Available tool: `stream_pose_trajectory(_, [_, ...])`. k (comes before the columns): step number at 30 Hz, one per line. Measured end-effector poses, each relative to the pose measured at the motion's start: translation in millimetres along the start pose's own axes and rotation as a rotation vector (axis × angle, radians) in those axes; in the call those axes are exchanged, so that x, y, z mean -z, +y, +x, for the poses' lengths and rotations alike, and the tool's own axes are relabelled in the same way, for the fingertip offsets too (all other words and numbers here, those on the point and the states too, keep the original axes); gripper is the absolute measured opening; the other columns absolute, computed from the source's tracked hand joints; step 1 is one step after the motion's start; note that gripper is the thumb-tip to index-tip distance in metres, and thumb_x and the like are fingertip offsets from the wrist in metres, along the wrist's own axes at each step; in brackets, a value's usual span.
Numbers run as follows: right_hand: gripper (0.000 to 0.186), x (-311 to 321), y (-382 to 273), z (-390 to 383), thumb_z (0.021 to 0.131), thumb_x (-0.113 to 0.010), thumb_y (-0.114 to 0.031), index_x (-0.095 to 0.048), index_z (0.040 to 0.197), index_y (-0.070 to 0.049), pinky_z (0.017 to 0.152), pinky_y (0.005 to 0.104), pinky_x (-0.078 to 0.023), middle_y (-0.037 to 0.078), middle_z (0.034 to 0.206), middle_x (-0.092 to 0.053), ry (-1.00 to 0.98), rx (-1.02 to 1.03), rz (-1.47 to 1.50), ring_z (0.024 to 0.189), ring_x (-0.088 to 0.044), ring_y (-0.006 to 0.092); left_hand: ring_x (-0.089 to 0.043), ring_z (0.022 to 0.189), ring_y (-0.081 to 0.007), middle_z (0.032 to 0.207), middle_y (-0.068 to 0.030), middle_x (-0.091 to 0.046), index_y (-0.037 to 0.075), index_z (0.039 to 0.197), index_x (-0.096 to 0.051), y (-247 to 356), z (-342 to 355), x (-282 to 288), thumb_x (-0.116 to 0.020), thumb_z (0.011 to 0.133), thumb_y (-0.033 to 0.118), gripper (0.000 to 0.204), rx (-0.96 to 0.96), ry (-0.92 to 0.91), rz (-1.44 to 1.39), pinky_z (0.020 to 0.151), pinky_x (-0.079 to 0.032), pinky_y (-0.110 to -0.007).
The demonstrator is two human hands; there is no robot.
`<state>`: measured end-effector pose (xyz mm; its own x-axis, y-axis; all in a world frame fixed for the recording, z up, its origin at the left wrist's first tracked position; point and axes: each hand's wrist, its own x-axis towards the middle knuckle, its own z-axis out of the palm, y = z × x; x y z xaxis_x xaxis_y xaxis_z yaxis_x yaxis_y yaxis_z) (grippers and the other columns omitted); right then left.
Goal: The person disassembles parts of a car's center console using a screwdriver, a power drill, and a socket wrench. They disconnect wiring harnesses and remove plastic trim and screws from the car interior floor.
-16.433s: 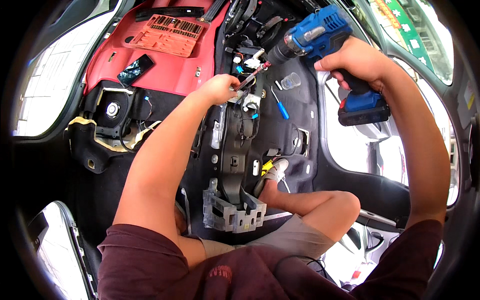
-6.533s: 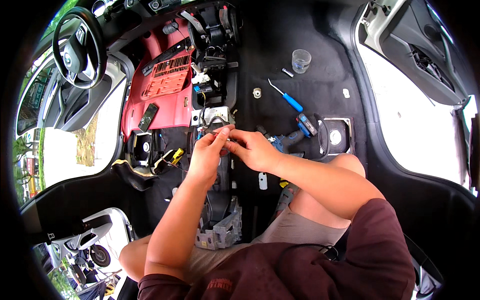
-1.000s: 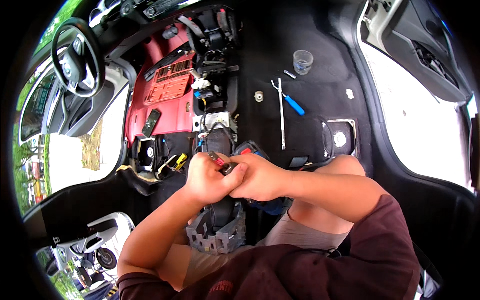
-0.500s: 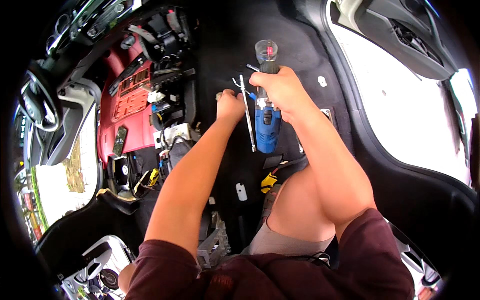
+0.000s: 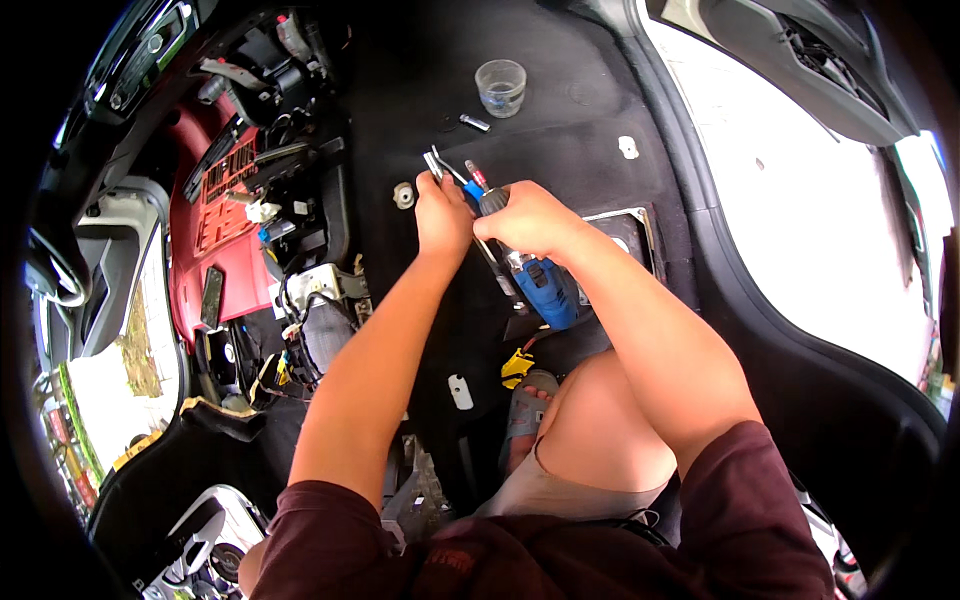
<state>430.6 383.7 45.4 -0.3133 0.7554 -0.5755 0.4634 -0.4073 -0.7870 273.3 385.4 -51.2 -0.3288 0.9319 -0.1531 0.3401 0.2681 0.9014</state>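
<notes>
My right hand (image 5: 530, 220) is closed around the front of a blue power drill (image 5: 545, 288) that lies low over the black floor carpet (image 5: 560, 150). Just left of it, my left hand (image 5: 443, 215) pinches the upper end of a thin metal rod (image 5: 434, 163) that runs down under my right hand. A blue-handled screwdriver (image 5: 472, 184) lies between the two hands. Both forearms reach up from the lower edge.
A clear plastic cup (image 5: 500, 87) and a small metal socket (image 5: 475, 122) sit farther up the carpet. A round grommet (image 5: 403, 195) is left of my hands. The red body panel (image 5: 215, 230) and loose wiring lie left; the open door sill (image 5: 760, 250) is right.
Both hands left the centre console wiring and moved up and right onto the black carpet. The blue drill came along in my right hand, and my left hand took the thin rod.
</notes>
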Motion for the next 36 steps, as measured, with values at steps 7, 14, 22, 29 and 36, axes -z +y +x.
stream_pose_trajectory(7, [0.017, -23.5, -16.6, -17.5, 0.076, -0.078, -0.016, -0.068, 0.083, -0.003, 0.05, 0.0328, -0.038, 0.001, 0.065, -0.058, -0.282, -0.052, -0.16, 0.055, -0.052, 0.0125, -0.034, 0.057, -0.0074, 0.079, 0.0023, -0.044, 0.009, 0.116, -0.051, 49.9, -31.7, 45.2, -0.04, 0.115, 0.028, 0.022, 0.204, 0.252, -0.935, 0.049, -0.03, -0.027])
stream_pose_trajectory(14, [0.019, -31.0, -21.5, -36.3, 0.078, -0.081, -0.01, -0.072, 0.089, 0.003, 0.064, 0.0336, -0.055, 0.012, 0.08, -0.076, -0.397, -0.078, 0.021, 0.071, -0.072, 0.0189, -0.04, 0.059, -0.0114, 0.078, -0.0005, -0.048, 0.007, 0.109, -0.052, 36.1, -14.1, 68.8, -0.039, 0.115, 0.03, 0.028, 0.453, 0.115, -1.016, 0.054, -0.036, -0.028])
stream_pose_trajectory(22, [0.018, -42.7, -5.5, -51.2, 0.078, -0.084, -0.014, -0.071, 0.079, 0.0, 0.064, 0.035, -0.053, 0.01, 0.075, -0.074, -0.167, -0.032, -0.134, 0.068, -0.07, 0.0178, -0.062, 0.076, -0.0151, 0.088, -0.0033, -0.061, 0.006, 0.114, -0.058, 27.1, 3.4, 134.3, -0.045, 0.112, 0.027, 0.024, 0.186, 0.175, -0.454, 0.066, -0.053, -0.03])
stream_pose_trajectory(29, [0.021, -37.1, -19.1, -33.2, 0.087, -0.081, -0.02, -0.073, 0.09, -0.001, 0.062, 0.0299, -0.047, 0.005, 0.075, -0.072, -0.208, 0.145, 0.062, 0.068, -0.065, 0.0125, -0.067, 0.086, -0.0158, 0.11, -0.0118, -0.075, 0.008, 0.133, -0.054, 6.5, -55.5, 135.6, -0.046, 0.113, 0.024, 0.026, 0.35, 0.076, -0.52, 0.074, -0.054, -0.031])
stream_pose_trajectory(36, [0.016, -43.8, -38.4, -50.5, 0.079, -0.075, -0.014, -0.068, 0.084, -0.001, 0.066, 0.0337, -0.053, 0.007, 0.069, -0.07, -0.258, 0.223, -0.309, 0.067, -0.069, 0.0172, -0.066, 0.105, -0.0208, 0.126, -0.013, -0.072, 0.006, 0.129, -0.056, 30.6, -78.3, 148.5, -0.047, 0.113, 0.028, 0.028, 0.413, -0.06, -0.924, 0.092, -0.05, -0.035])
